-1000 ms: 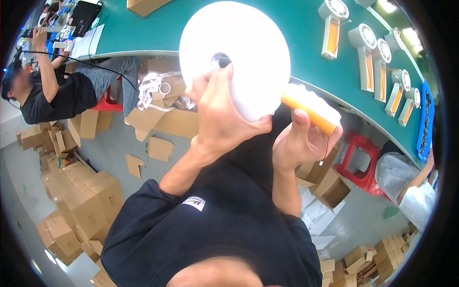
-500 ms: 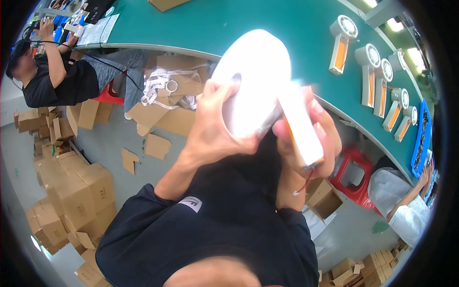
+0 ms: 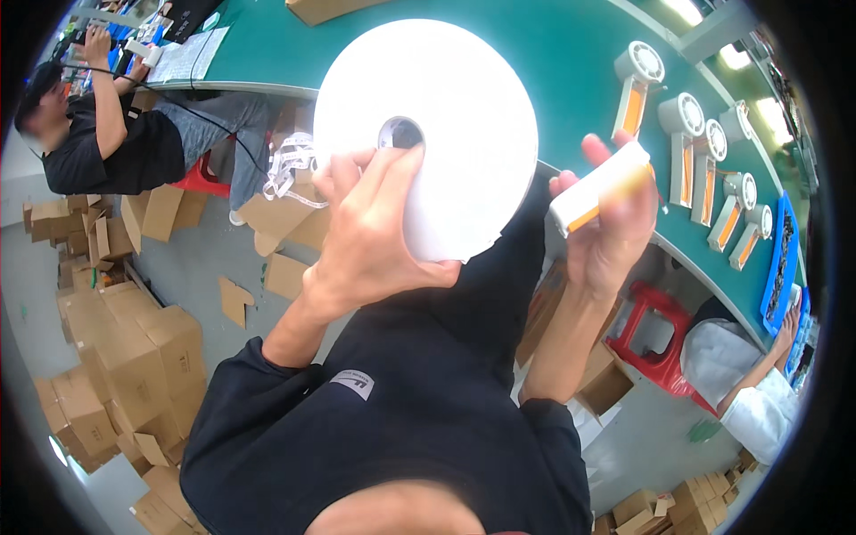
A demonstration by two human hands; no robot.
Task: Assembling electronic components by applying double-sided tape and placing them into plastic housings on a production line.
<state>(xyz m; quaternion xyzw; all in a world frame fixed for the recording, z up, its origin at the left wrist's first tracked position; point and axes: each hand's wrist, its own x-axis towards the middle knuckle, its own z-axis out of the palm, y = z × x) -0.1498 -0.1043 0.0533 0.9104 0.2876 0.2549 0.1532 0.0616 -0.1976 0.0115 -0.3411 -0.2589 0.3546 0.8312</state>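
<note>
Away from the white roll [image 3: 473,116], clamped by the left hand [image 3: 364,223], the white-and-orange block [image 3: 590,190] was moved, gripped by the right hand [image 3: 615,245], seemingly unfinished, while several fan units [image 3: 642,64] were already set on the tabletop [image 3: 562,89].

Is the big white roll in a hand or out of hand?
In hand: the left hand grips the white roll, fingers at its centre hole, thumb at its lower rim. Whether it touches the table, I cannot tell.
</note>
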